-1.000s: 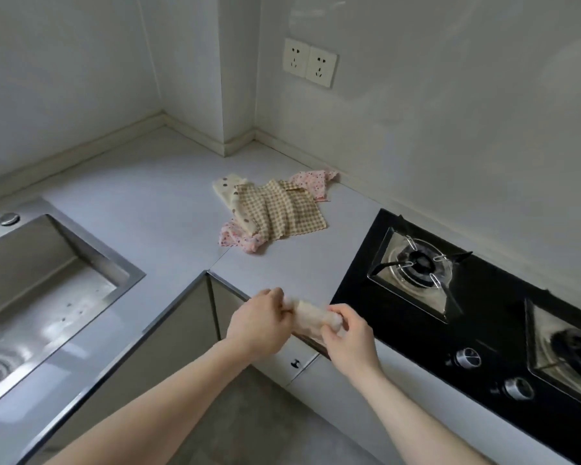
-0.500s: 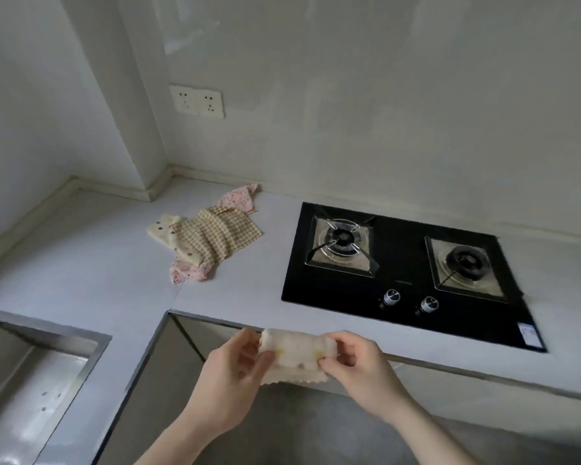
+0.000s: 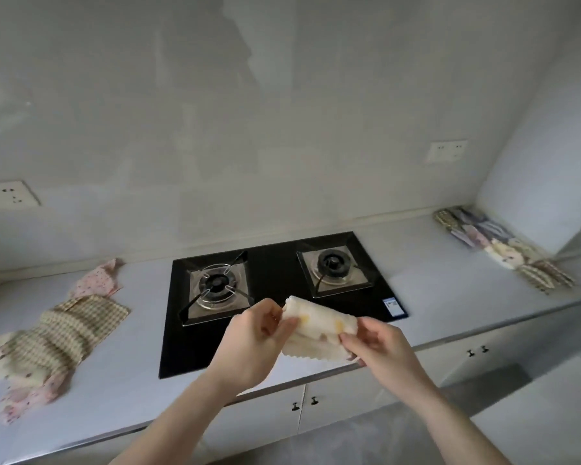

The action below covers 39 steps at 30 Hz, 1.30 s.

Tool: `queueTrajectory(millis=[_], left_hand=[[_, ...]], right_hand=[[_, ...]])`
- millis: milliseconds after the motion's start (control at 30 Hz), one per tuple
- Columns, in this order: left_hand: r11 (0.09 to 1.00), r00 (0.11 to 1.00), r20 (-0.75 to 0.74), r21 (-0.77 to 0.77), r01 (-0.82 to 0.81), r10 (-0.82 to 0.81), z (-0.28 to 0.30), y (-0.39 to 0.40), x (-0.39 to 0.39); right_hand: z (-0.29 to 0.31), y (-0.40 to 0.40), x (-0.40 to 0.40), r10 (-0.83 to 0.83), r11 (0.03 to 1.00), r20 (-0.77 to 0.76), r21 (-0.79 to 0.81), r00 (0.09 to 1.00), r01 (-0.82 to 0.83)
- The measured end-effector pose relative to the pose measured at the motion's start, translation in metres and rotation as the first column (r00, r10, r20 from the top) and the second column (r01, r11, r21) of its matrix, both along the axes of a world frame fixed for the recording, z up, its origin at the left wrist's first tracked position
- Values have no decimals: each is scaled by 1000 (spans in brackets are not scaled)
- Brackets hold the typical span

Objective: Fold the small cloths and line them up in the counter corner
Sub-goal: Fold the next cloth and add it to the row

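A black glass gas hob [image 3: 215, 347] sits sunk into the pale desk [image 3: 443, 297], its two burners [image 3: 218, 286] side by side — a small sticker [image 3: 391, 302] at its front right corner. Wall sockets [image 3: 446, 151] are set in the grey wall behind, another [image 3: 7, 193] at far left. Below, white cabinet doors [image 3: 336, 407] carry small dark knobs [image 3: 295, 406].

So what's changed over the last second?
The view swung right, revealing the folded row in the far right corner. Both hands, left hand and right hand, carried the cream cloth over the hob. Grip unchanged; unfolded pile untouched.
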<state>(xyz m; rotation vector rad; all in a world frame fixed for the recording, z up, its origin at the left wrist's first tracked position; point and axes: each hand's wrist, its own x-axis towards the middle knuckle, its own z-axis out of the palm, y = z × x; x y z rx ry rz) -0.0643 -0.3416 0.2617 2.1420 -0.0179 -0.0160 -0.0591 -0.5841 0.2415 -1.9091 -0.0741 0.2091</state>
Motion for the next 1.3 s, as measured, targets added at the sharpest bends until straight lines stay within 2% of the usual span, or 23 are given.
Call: queueTrajectory(millis=[367, 667, 833, 967, 1167, 1300], left_hand=[[997, 997, -13, -18, 73, -73, 2, -212, 83], [985, 986, -63, 74, 158, -153, 12, -287, 156], [974, 976, -91, 92, 205, -197, 2, -309, 218], [960, 955, -136, 66, 273, -263, -8, -342, 262], [967, 932, -271, 14, 254, -241, -42, -389, 299], [971, 926, -315, 51, 235, -208, -61, -407, 327]], right_hand=[[1, -220, 62, -63, 998, -5, -13, 998, 63], [-2, -288, 122, -119, 992, -77, -55, 990, 115], [-12, -309, 162, -238, 971, -121, -68, 964, 231], [-27, -335, 194, -361, 931, -130, -108, 923, 349], [-74, -369, 240, -478, 865, -346, -26, 807, 502], [-99, -411, 271, -539, 776, -463, 52, 704, 628]])
